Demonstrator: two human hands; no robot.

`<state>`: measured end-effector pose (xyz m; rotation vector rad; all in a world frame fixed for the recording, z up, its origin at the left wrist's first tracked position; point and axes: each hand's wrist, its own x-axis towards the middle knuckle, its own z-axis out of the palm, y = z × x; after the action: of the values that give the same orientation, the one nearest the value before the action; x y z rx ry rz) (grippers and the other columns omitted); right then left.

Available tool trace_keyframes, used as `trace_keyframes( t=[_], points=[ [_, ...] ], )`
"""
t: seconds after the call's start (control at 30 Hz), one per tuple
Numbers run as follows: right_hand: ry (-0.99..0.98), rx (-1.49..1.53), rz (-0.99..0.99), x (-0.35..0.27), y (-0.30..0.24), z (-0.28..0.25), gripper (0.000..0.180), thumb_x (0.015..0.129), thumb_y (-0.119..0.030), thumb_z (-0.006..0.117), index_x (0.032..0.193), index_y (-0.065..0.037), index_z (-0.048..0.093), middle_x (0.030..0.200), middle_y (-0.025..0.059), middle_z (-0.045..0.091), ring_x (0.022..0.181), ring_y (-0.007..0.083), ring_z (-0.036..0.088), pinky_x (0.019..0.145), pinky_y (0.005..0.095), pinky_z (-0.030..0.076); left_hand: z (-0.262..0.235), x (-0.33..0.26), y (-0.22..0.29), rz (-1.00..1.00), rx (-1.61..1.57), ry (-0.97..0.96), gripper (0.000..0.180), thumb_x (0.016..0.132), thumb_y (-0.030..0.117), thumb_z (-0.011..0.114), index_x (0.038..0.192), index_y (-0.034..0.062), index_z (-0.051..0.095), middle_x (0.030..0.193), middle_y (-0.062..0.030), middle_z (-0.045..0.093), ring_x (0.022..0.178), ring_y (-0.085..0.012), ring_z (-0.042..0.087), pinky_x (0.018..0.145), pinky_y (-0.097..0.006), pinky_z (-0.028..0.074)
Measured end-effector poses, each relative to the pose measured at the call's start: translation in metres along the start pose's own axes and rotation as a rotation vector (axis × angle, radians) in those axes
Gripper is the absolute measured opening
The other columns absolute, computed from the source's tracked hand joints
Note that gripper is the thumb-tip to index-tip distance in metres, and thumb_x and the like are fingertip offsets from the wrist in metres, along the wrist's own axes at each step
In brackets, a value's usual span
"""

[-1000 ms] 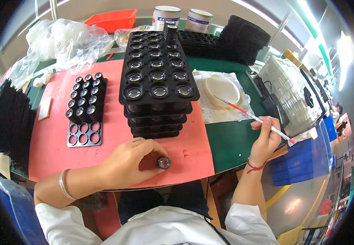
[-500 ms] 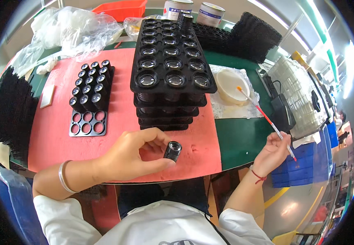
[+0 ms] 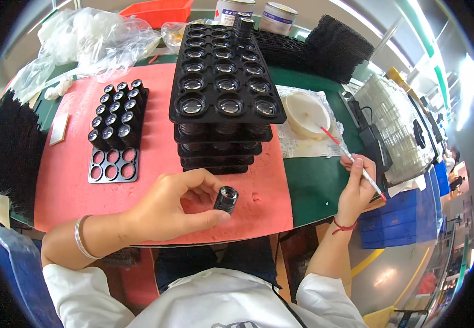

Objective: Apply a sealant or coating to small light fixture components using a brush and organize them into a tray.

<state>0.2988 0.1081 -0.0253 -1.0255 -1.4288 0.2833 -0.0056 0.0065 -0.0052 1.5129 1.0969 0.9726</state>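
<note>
Now a short black ribbed lens barrel [image 3: 226, 199], glass-topped, pinched in left-hand fingers [image 3: 207, 218].

- The small lens barrel [image 3: 226, 199] is a short black cylinder with a ribbed band around its body and a glass face ringed by a pale rim. It is tilted, the glass end turned up and to the right. It sits pinched between thumb and fingertips of the left hand [image 3: 174, 210], above the near edge of the red mat [image 3: 155, 158].
- The thin stick [image 3: 352, 161] is a slender swab-like rod, red along its far part and pale nearer the grip. It slants from upper left to lower right, gripped in the fingers of the right hand [image 3: 357, 188]. Its far tip points toward the shallow white dish [image 3: 305, 112].
</note>
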Motion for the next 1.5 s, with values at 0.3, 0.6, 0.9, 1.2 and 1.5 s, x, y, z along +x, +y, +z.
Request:
trace_keyframes(
  t=[0.3, 0.6, 0.9, 1.2, 1.5],
  points=[
    [0.433, 0.615, 0.22, -0.005, -0.004, -0.019, 0.022, 0.09, -0.026, 0.048, 0.088, -0.005, 0.052, 0.068, 0.0043, 0.054, 0.064, 0.0111, 0.052, 0.062, 0.0235, 0.041, -0.002, 0.001, 0.0, -0.028, -0.017, 0.012, 0.032, 0.072, 0.017, 0.071, 0.093, -0.0013, 0.055, 0.08, -0.0042, 0.058, 0.074, -0.0096, 0.056, 0.07, -0.024, 0.048],
    [0.422, 0.966, 0.42, -0.023, -0.004, -0.03, 0.022, 0.089, -0.03, 0.052, 0.083, -0.009, 0.052, 0.062, -0.0021, 0.048, 0.057, 0.0052, 0.044, 0.054, 0.0205, 0.034, -0.001, 0.001, 0.003, -0.058, -0.081, 0.015, 0.031, 0.073, 0.017, 0.071, 0.093, -0.0003, 0.055, 0.08, -0.0012, 0.057, 0.073, -0.0072, 0.055, 0.067, -0.022, 0.047],
    [0.328, 1.109, 0.325, -0.043, -0.023, -0.009, 0.019, 0.091, -0.025, 0.045, 0.082, -0.009, 0.04, 0.058, -0.0007, 0.039, 0.051, 0.0104, 0.033, 0.052, 0.0252, 0.029, -0.002, 0.001, 0.002, -0.1, -0.113, 0.036, 0.026, 0.074, 0.015, 0.069, 0.09, 0.0001, 0.054, 0.075, 0.0005, 0.054, 0.07, -0.0053, 0.052, 0.063, -0.02, 0.044],
    [-0.097, 0.893, 0.092, -0.066, -0.018, -0.002, 0.029, 0.09, -0.035, 0.045, 0.079, -0.01, 0.035, 0.054, 0.0014, 0.038, 0.048, 0.0112, 0.031, 0.048, 0.0258, 0.024, -0.004, 0.002, 0.007, -0.111, -0.142, 0.042, 0.028, 0.073, 0.018, 0.071, 0.087, -0.0017, 0.058, 0.075, -0.0016, 0.058, 0.068, -0.0048, 0.052, 0.061, -0.02, 0.046],
    [-0.102, 0.802, 0.03, -0.067, -0.018, 0.0, 0.03, 0.09, -0.034, 0.046, 0.078, -0.008, 0.037, 0.054, 0.0042, 0.042, 0.047, 0.0135, 0.037, 0.048, 0.0254, 0.028, -0.005, 0.001, 0.006, -0.156, -0.162, -0.017, 0.028, 0.074, 0.009, 0.069, 0.096, -0.0007, 0.054, 0.087, -0.0025, 0.058, 0.076, -0.0063, 0.054, 0.065, -0.019, 0.046]
  ],
)
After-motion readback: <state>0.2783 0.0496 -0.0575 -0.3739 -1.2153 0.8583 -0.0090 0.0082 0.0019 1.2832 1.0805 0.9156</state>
